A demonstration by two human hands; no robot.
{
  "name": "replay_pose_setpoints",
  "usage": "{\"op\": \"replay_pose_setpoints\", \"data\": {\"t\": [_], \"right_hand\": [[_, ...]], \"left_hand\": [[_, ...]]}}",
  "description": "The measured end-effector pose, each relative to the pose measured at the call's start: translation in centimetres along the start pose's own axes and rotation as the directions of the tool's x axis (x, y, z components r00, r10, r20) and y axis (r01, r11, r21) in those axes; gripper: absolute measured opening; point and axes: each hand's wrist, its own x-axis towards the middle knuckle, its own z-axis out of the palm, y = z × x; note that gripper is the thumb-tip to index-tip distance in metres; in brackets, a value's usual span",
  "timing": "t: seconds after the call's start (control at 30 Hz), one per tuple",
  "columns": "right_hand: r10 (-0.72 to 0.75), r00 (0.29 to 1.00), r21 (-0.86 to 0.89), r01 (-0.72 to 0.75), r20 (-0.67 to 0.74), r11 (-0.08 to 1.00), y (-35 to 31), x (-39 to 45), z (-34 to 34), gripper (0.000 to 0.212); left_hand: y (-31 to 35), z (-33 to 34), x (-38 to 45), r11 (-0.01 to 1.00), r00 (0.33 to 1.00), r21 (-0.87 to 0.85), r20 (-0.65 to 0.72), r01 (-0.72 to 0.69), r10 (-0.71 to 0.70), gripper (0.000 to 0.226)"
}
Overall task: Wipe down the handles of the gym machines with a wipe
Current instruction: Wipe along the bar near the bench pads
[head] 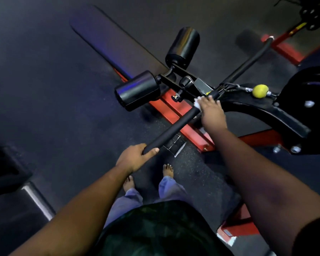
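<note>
Wiping is under way on one bar handle (174,126), a long black foam-covered grip that runs diagonally from the person's near side up toward the middle of the machine. Left hand (135,157) grips the near end of this handle, fingers and thumb curled round it, apparently steadying it. Right hand (211,111) sits over the handle near its far end, close to where the cable fitting and the yellow ball (260,91) attach; the fingers lie curved over the grip and press a white wipe (197,103) against it, a small part of the wipe showing at the fingertips. The wipe is therefore on the handle, held under the right hand. No wet streak or change of sheen can be made out on the foam in this dim light, so which stretch has been covered cannot be confirmed. Judgement: the stretch between the two hands, and the end hidden under the left hand, may need passes. The second half of the bar (248,60), running away to the upper right beyond the centre fitting, has no hand on it. Two black roller pads (139,89) and a red frame (183,122) lie below the bar. Further equipment is visible at the upper right corner, too dark to assess.
</note>
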Motion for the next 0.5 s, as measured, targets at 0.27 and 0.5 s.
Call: {"op": "replay_pose_setpoints", "data": {"t": [0.27,0.5], "right_hand": [[-0.264,0.962,0.16,0.271,-0.064,0.949,-3.8,-3.3,1.2,0.054],[0.12,0.993,-0.048,-0.119,0.011,0.992,1.1,4.6,-1.5,0.043]], "left_hand": [[0.3,-1.7,0.0,0.998,1.0,0.057,-0.023,-0.017,0.018,0.049],[0.1,-2.6,0.2,0.997,0.999,0.072,-0.046,-0.019,0.023,0.06]]}}
